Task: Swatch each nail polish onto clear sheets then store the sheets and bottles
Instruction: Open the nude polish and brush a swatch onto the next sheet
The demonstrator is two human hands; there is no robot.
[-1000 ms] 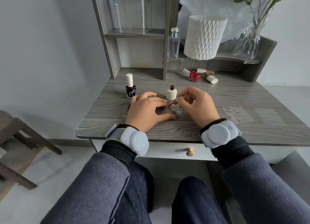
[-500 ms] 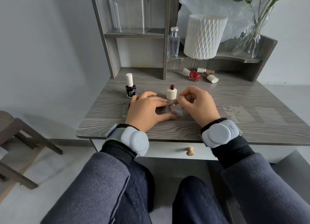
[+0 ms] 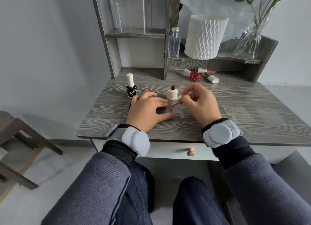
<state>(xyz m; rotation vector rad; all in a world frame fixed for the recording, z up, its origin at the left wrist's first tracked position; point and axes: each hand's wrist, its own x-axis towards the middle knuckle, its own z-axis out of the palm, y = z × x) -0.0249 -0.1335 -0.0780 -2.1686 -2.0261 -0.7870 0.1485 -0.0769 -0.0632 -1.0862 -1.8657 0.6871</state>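
The right hand (image 3: 198, 105), pinched on the brush (image 3: 176, 103), had lifted beside the open bottle (image 3: 172, 93), stroke apparently finished, while the left hand (image 3: 146, 111) pressed flat on the clear sheet (image 3: 178, 112).

Bare hands, left (image 3: 148, 108) and right (image 3: 200, 103). Rounded light-grey wrist devices (image 3: 136, 140) on black straps, both wrists. Blue-grey ribbed sleeves (image 3: 101, 187). Dark navy trousers (image 3: 193, 203).
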